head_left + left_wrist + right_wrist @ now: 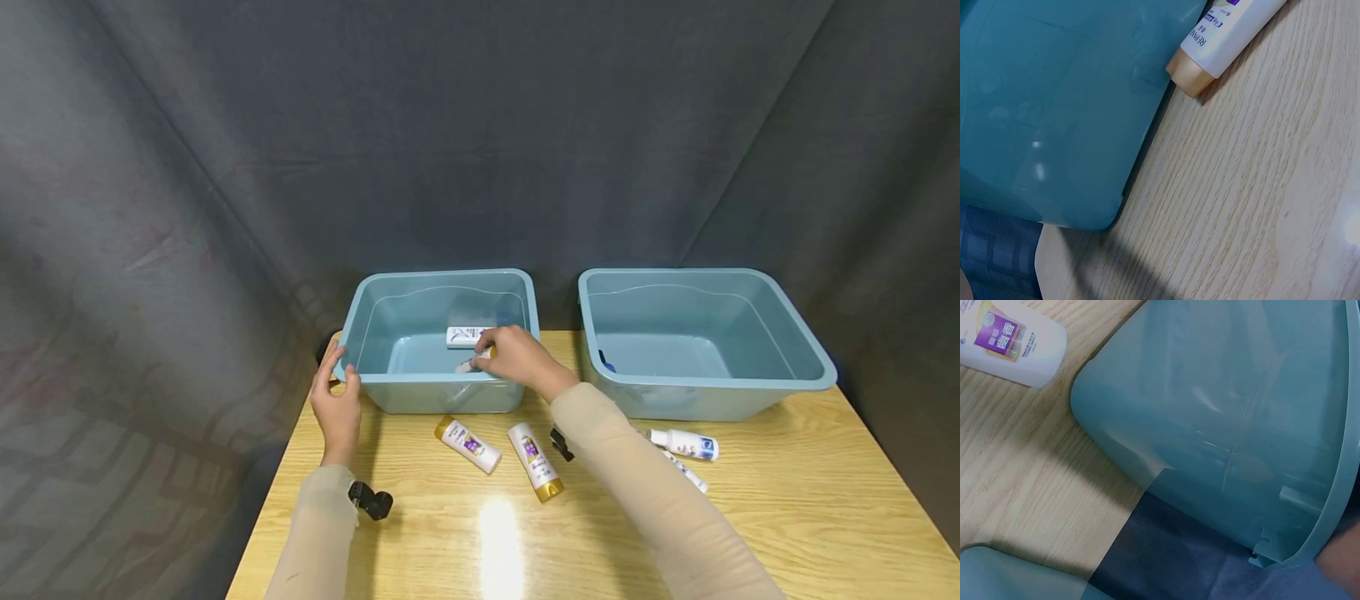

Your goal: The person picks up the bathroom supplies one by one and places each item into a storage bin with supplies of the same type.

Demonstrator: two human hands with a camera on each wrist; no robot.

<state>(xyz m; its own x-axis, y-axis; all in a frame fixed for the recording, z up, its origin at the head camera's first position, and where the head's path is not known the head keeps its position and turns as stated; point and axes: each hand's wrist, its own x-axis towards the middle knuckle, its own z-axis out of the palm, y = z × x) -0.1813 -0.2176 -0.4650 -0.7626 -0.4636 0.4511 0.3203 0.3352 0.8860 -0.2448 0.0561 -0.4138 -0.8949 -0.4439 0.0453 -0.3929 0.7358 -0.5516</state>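
My left hand holds the near left corner of the left blue plastic bin, thumb at the front rim and fingers along the side. Over that bin's front rim, my right hand grips a white bottle with a gold cap, partly hidden by the fingers and lowered inside. Behind it on the bin floor lies a white bottle with blue print. Two white bottles with gold caps and purple labels lie on the table before the bin, one slanting left, the other slanting right.
To the right stands a second blue bin with a small dark blue item inside. Before it lie a white bottle and another white bottle, partly behind the right sleeve. A dark curtain hangs behind the wooden table.
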